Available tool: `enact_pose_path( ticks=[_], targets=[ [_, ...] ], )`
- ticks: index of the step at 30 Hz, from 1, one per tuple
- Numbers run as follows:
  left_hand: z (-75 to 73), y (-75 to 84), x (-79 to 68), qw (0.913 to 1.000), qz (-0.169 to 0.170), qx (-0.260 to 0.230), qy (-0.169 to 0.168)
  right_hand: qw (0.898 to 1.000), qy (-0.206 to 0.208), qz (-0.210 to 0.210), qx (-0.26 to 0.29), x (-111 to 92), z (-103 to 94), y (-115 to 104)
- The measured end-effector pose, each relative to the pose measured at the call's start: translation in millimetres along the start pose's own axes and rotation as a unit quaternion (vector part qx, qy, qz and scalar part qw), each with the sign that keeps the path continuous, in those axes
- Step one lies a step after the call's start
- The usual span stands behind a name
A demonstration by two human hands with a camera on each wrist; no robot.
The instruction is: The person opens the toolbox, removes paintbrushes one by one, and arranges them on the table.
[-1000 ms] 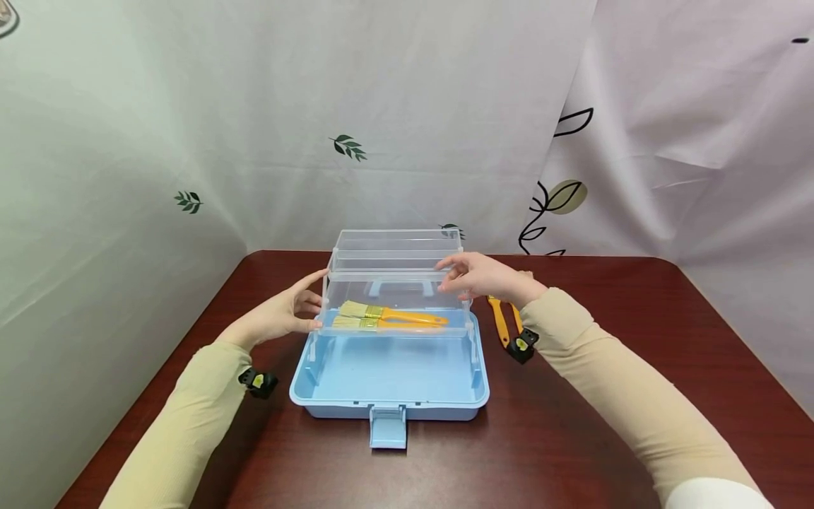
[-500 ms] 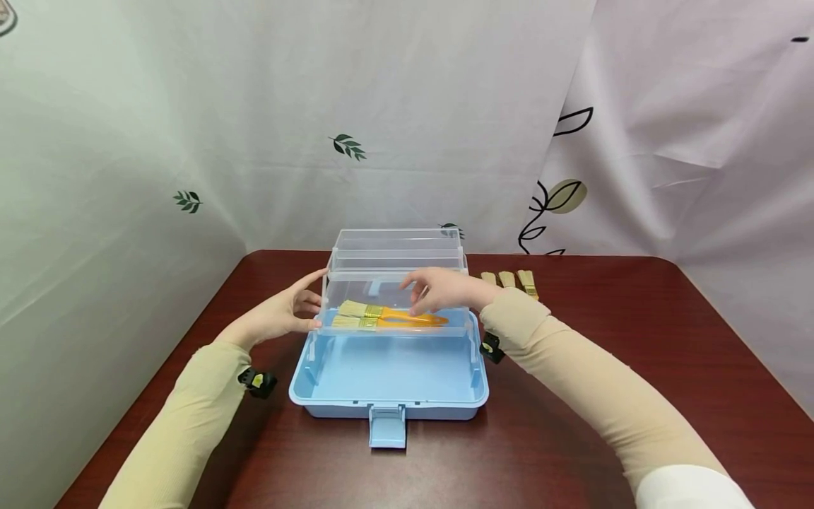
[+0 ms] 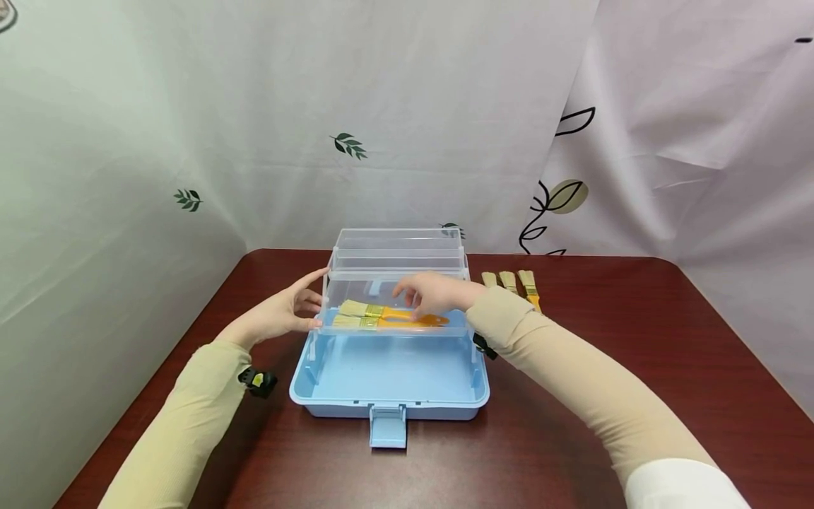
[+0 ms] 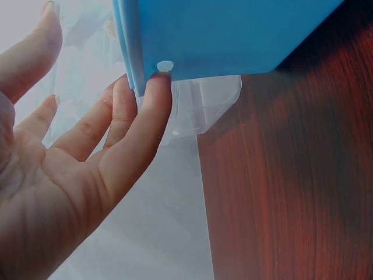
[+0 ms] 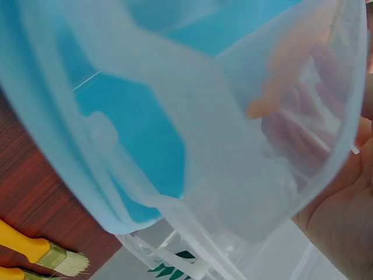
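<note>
A light blue plastic toolbox [image 3: 394, 375] stands with its clear trays raised. Two flat paintbrushes [image 3: 374, 311] with yellow-orange handles lie in the front clear tray [image 3: 394, 331], bristles to the left. My left hand [image 3: 282, 311] rests against the left side of the trays, fingers spread; in the left wrist view a fingertip touches the blue wall [image 4: 221, 35]. My right hand [image 3: 439, 293] is inside the front tray, fingertips bent loosely over the brush handles, index finger apart from the thumb. Through the cloudy tray wall [image 5: 204, 105] an orange handle [image 5: 285, 70] shows beside the right fingers.
Three more paintbrushes [image 3: 509, 280] lie on the dark red table [image 3: 604, 339] to the right of the box, partly behind the right sleeve. The box's front latch [image 3: 388, 428] hangs down. A pale curtain [image 3: 407, 106] stands behind the table.
My right hand has moved left and down, from the tray's right edge to over the brush handles, uncovering brushes on the table. The left hand and the tray's brushes have stayed in place.
</note>
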State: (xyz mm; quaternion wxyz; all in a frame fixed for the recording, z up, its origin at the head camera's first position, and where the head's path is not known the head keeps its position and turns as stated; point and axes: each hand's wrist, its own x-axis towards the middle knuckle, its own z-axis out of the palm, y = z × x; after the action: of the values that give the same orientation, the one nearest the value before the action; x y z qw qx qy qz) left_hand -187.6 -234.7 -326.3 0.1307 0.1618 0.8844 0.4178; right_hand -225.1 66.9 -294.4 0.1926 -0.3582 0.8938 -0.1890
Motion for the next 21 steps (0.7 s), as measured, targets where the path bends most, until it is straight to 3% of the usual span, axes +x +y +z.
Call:
enact_pose_path(
  ticks=[7, 21],
  targets=[
    [-0.4, -1.8, 1.2, 1.0, 0.004, -0.003, -0.003, 1.0, 0.0, 0.002, 0.013, 3.8, 2.5, 3.8],
    [-0.1, 0.4, 1.1, 1.0, -0.001, 0.004, 0.0, 0.994, -0.022, 0.007, 0.104, 9.2, 3.7, 13.6]
  ],
)
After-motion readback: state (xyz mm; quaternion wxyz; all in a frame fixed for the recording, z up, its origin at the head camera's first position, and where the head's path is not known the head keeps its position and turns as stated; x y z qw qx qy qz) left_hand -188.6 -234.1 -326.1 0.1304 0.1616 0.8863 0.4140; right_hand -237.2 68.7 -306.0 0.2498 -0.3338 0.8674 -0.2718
